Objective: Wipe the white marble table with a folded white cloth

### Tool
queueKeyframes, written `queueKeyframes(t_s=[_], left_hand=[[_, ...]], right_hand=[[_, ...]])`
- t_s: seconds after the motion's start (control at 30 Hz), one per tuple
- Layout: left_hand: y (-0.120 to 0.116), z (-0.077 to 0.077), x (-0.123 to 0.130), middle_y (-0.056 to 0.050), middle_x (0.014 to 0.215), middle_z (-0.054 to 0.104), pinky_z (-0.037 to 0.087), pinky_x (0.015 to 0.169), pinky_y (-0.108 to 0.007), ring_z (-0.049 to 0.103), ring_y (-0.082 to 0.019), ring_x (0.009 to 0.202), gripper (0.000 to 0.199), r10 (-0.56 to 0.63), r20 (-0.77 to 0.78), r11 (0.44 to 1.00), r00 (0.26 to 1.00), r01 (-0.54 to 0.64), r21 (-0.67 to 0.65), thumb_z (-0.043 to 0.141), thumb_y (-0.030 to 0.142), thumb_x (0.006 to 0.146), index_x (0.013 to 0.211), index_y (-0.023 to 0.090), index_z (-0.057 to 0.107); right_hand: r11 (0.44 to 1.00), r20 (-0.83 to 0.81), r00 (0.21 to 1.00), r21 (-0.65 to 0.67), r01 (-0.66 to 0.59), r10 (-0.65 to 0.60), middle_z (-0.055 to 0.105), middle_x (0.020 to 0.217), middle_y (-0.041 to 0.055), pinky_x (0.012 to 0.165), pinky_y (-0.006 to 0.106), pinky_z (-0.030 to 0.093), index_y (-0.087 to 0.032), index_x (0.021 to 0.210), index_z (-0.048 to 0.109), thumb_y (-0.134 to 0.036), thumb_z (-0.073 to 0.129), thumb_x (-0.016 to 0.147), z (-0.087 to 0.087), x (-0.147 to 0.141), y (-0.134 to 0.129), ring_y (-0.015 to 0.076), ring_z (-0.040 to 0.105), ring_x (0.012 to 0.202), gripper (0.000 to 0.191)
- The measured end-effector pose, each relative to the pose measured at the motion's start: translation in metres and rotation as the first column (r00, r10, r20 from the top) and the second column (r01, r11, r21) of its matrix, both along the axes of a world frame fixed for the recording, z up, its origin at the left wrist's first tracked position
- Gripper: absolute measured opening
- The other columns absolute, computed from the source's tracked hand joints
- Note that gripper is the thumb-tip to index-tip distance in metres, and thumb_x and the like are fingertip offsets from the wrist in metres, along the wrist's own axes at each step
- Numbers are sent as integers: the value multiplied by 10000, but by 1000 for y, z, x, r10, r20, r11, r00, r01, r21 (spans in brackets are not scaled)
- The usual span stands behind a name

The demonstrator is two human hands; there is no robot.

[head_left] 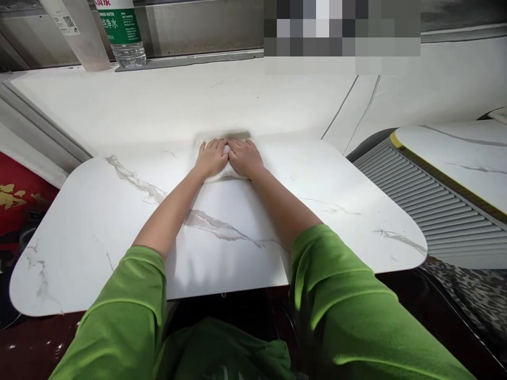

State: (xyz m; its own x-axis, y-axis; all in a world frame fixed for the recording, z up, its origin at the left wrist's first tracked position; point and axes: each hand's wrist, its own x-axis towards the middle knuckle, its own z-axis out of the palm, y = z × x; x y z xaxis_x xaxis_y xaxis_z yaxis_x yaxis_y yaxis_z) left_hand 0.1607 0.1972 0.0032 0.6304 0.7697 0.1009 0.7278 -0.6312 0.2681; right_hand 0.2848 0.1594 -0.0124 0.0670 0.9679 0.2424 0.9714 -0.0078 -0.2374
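Note:
A folded off-white cloth lies on the white marble-patterned table, close to its far edge by the wall. My left hand presses on the cloth's left part, its fingers held together and closed over it. On the right part, my right hand grips the cloth in the same way. Both thumbs come close together at the middle, where some of the cloth shows between them. The underside of the cloth and my palms are hidden.
Behind the table rises a white wall with a ledge. On that ledge stand a translucent bottle and a green-labelled water bottle at the left. A second table and a ribbed grey panel are at the right.

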Motion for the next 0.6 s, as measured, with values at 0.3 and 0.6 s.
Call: queueKeyframes(t_s=[0.3,0.6], left_hand=[[-78,2,-44,-112,1622,320,115,1253,-494,242,-254,1515,551,-79,-57,997,995,80,10,279,231,998,1524,80,334],[-183,2,-120,-158,1591,370,139,1245,-543,262,-310,1507,554,-180,-44,979,983,183,84,272,276,1004,1498,46,368]], right_hand=[[999,7,1000,-34,-18,18,428,1554,150,1216,483,214,-17,1468,444,-186,257,939,2,-38,-85,249,353,1465,586],[985,80,983,-72,-159,164,387,1560,207,1223,502,221,46,1476,413,-231,281,962,10,-96,-196,293,310,1488,599]])
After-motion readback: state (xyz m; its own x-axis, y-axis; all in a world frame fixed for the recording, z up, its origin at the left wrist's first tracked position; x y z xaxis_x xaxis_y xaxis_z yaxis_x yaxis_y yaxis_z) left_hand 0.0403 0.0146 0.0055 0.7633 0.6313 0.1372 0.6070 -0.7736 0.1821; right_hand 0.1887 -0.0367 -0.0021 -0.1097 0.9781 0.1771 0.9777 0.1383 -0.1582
